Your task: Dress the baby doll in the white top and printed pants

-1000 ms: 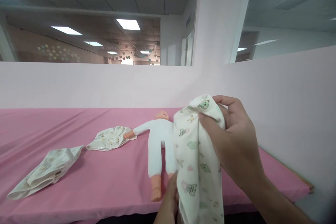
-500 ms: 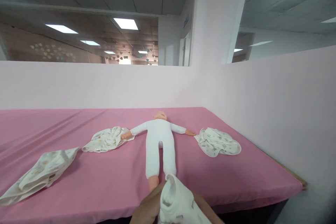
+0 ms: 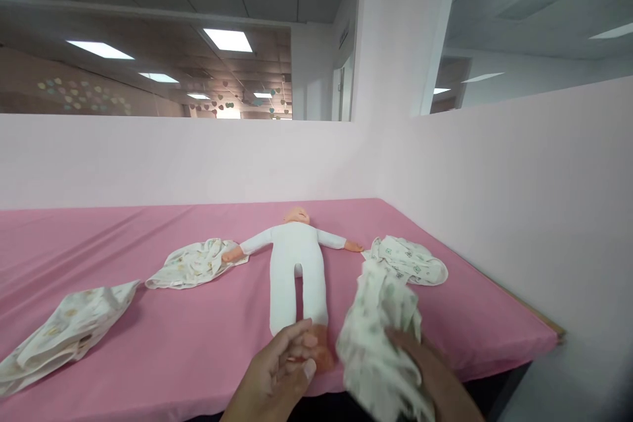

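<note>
Your left hand (image 3: 277,369) closes around the feet of the soft white-suited baby doll (image 3: 297,270) lying face-up on the pink padded table (image 3: 198,336). Your right hand (image 3: 425,369) clutches a bunched white printed cotton garment (image 3: 380,330) just beside the legs. Gripped in a wad, its opening could stay hidden and snag the feet.

Doll (image 3: 297,270) on back, middle of pink table (image 3: 208,336). Left hand (image 3: 277,372) holds doll's foot at near edge. Right hand (image 3: 430,369) grips printed cloth (image 3: 380,330). Three more cloths lie beside doll.
</note>
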Motion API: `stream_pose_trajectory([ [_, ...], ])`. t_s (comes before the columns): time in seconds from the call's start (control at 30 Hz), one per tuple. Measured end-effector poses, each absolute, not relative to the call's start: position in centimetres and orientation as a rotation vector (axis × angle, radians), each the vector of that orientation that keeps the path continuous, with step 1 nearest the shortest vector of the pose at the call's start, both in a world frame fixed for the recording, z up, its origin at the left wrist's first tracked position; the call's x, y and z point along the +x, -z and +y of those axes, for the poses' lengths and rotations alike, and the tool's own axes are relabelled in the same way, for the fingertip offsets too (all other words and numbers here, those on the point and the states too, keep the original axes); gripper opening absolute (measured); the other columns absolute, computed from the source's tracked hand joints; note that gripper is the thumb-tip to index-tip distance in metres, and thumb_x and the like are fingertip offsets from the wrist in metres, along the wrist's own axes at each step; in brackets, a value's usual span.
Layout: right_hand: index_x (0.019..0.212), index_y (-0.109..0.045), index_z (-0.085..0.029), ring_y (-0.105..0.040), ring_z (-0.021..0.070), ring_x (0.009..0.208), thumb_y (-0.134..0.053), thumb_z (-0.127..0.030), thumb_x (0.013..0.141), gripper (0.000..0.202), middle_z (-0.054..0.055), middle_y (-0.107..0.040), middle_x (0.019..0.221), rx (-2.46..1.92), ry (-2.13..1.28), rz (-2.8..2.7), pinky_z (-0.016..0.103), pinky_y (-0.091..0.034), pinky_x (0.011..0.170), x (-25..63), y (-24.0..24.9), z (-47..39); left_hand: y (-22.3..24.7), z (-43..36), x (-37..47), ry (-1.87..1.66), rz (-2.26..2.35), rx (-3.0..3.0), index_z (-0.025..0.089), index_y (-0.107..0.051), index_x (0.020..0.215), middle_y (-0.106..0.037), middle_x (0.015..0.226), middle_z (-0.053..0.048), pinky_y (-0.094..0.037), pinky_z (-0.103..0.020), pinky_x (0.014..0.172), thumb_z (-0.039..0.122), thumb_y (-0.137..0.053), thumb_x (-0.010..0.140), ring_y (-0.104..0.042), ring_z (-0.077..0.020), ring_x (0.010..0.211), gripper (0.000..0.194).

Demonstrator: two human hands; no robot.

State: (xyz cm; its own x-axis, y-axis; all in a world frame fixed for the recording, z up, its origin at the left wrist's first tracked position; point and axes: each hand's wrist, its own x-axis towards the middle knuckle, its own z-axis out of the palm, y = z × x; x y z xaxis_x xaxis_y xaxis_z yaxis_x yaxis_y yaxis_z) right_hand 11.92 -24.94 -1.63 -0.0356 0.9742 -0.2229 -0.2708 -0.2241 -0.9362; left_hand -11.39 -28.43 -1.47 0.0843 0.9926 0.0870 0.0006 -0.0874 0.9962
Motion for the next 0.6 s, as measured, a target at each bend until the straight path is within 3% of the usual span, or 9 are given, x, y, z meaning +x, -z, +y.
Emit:
stream_pose_trajectory([
  [0.07,0.085,-0.064,-0.022,-0.064,0.02,0.064,-0.074,-0.04,0.064,0.029,0.001,-0.067,0.07,-1.193,-1.329,-0.773,0.028,-0.051,0.058,14.2,1.3,-21.9,1.9,-28.7,-11.8,-1.142,1.118,1.349,0.024,-0.063,0.12,-0.066,0.112,-0.009,-0.048,-0.03,0.093,0.055,-0.066,0.079,-0.06,-0.0224,0.106,0.052],
  [0.13,0.092,-0.061,-0.022,-0.062,0.019,0.064,-0.072,-0.038,0.064,0.034,0.001,-0.065,0.071,-1.232,-1.106,-0.774,0.027,-0.049,0.056,16.9,1.7,-18.9,2.2,-28.8,-11.8,-1.103,1.119,1.368,0.026,-0.064,0.119,-0.066,0.111,-0.008,-0.049,-0.03,0.092,0.058,-0.065,0.078,-0.061,-0.0226,0.105,0.052],
  [0.27,0.126,-0.048,-0.012,-0.063,0.0338,0.096,-0.061,-0.045,0.07,0.066,0.018,-0.064,0.107,-1.678,-0.517,-1.048,0.043,-0.052,0.077,22.2,3.5,-14.9,2.9,-28.8,-12.1,-1.153,1.102,1.361,0.025,-0.065,0.117,-0.066,0.113,-0.009,-0.049,-0.031,0.091,0.061,-0.062,0.079,-0.062,-0.023,0.104,0.052],
  [0.37,0.138,-0.036,0.0,-0.048,0.0482,0.116,-0.051,-0.051,0.075,0.083,0.032,-0.05,0.126,-2.022,0.104,-1.23,0.06,-0.042,0.09,24.2,4.6,-14.2,2.6,-28.7,-12.8,-1.177,1.145,1.342,0.024,-0.065,0.116,-0.066,0.113,-0.009,-0.047,-0.032,0.094,0.061,-0.06,0.081,-0.062,-0.0232,0.105,0.051],
  [0.43,0.141,-0.034,-0.001,-0.037,0.0495,0.128,-0.042,-0.052,0.08,0.08,0.032,-0.037,0.14,-1.998,0.392,-1.296,0.064,-0.034,0.097,24.2,5.1,-14.5,2.0,-28.6,-13.6,-1.187,1.218,1.314,0.024,-0.065,0.115,-0.067,0.11,-0.008,-0.047,-0.032,0.095,0.059,-0.061,0.08,-0.062,-0.0232,0.105,0.05],
  [0.5,0.139,-0.04,-0.007,-0.032,0.0453,0.133,-0.033,-0.053,0.085,0.071,0.025,-0.032,0.146,-1.904,0.443,-1.378,0.063,-0.03,0.103,23.2,5.6,-14.8,1.3,-28.1,-14.3,-1.216,1.313,1.293,0.025,-0.066,0.114,-0.068,0.11,-0.007,-0.047,-0.032,0.094,0.058,-0.06,0.08,-0.061,-0.0231,0.106,0.048],
  [0.6,0.126,-0.053,-0.012,-0.033,0.0396,0.134,-0.029,-0.055,0.088,0.062,0.02,-0.038,0.143,-1.786,0.322,-1.536,0.06,-0.029,0.106,20.3,6.2,-14.8,0.6,-26.5,-15.4,-1.225,1.41,1.357,0.023,-0.065,0.113,-0.068,0.1,-0.006,-0.049,-0.03,0.086,0.056,-0.054,0.084,-0.062,-0.0203,0.093,0.046],
])
